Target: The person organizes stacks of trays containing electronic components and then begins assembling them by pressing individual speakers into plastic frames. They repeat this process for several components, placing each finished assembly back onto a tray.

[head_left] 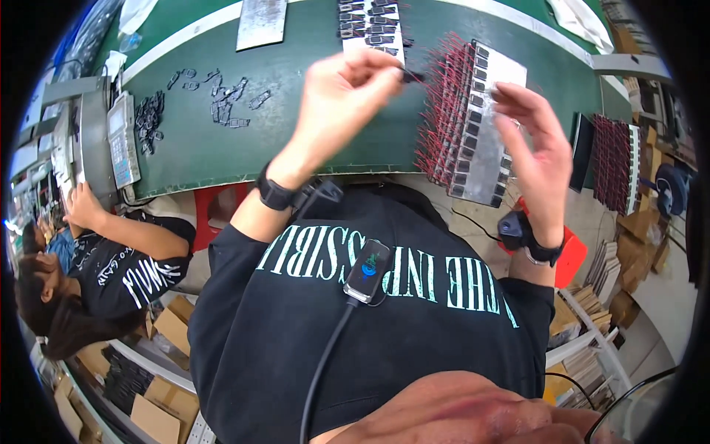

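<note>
My left hand [344, 100] is raised over the green table [296, 140], its thumb and fingers pinched on a small black part [411, 76] with red wire at its end. To its right, a flat metal plate [488, 166] carries rows of small black parts, with many thin red wires [444, 111] sticking out on the left side. Above the plate's right side hovers my right hand [540, 140], thumb and fingers apart, with nothing visible in it. Beyond my left hand lies a pale board [355, 48] with more black parts in rows.
Loose black parts [229, 96] and a denser heap [150, 122] lie at the left, beside a grey keypad device [122, 140]. A bare metal plate [260, 26] rests farther back. Another wired rack [615, 166] stands at the right. A co-worker's hand [85, 207] is at far left.
</note>
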`<state>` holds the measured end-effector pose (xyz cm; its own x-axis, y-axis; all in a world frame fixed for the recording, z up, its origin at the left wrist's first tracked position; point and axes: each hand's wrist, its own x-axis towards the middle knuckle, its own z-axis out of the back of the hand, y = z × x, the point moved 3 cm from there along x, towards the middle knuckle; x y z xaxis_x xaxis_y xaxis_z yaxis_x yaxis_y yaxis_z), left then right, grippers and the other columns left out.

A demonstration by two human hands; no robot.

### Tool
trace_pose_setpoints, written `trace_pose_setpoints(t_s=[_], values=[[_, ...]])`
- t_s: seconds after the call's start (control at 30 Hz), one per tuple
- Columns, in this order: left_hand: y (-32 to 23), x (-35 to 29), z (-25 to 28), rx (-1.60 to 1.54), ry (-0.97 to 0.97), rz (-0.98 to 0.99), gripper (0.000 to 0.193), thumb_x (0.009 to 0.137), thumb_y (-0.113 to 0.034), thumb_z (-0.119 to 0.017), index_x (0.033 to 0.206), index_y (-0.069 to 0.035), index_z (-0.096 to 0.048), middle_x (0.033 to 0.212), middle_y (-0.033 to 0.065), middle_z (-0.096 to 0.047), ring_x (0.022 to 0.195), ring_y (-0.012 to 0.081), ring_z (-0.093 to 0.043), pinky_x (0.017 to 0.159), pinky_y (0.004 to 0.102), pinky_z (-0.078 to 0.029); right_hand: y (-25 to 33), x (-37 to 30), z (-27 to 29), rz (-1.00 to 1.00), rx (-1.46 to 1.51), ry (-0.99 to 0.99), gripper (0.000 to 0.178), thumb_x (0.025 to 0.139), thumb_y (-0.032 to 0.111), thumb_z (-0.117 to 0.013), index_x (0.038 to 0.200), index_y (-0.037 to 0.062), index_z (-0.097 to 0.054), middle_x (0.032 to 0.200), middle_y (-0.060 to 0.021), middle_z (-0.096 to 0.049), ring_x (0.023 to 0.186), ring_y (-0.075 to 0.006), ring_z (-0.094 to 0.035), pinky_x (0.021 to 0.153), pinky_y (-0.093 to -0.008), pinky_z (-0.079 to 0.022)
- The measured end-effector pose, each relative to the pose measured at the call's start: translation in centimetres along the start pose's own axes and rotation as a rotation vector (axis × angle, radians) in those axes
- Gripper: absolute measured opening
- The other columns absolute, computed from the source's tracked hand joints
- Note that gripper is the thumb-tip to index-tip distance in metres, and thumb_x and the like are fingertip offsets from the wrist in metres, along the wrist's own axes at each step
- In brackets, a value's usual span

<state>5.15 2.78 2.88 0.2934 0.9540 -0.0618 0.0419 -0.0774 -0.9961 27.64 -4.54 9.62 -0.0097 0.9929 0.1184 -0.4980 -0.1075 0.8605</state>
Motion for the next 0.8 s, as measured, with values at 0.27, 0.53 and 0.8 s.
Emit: trace_pose_setpoints(t_s=[0.27,0.53,0.8], values=[[4.3,4.2,6.6,0.403,-0.159,0.082,0.025,0.088,-0.017,-0.062,0.108,-0.001,-0.065,0.082,0.0079,-0.073,0.076,0.0097,-0.07,0.058,0.0247,-0.054,-1.9,-2.9,3.7,-0.06,-0.385,-0.035,0.026,0.085,0.003,-0.068,0.111,0.0039,-0.069,0.103,-0.0085,-0.067,0.091,-0.0186,-0.065,0.083,-0.0286,-0.05],[3.5,4.8,5.0,0.859,-0.209,-0.062,0.027,0.088,-0.022,-0.068,0.111,-0.008,-0.066,0.08,0.0048,-0.069,0.072,0.0194,-0.068,0.065,0.031,-0.055,-2.6,-3.3,3.7,-0.13,-0.411,-0.029,0.028,0.086,-0.004,-0.065,0.113,0.0004,-0.068,0.104,-0.0087,-0.064,0.098,-0.0156,-0.062,0.085,-0.026,-0.049],[1.7,3.6,3.2,1.284,-0.243,-0.563,0.019,0.085,-0.021,-0.07,0.102,-0.013,-0.071,0.1,0.0003,-0.062,0.093,0.0209,-0.059,0.07,0.0352,-0.055,-2.3,-2.9,3.6,-0.098,-0.374,-0.031,0.028,0.085,-0.005,-0.066,0.113,0.0005,-0.067,0.104,-0.0082,-0.064,0.095,-0.0157,-0.063,0.085,-0.0262,-0.05]])
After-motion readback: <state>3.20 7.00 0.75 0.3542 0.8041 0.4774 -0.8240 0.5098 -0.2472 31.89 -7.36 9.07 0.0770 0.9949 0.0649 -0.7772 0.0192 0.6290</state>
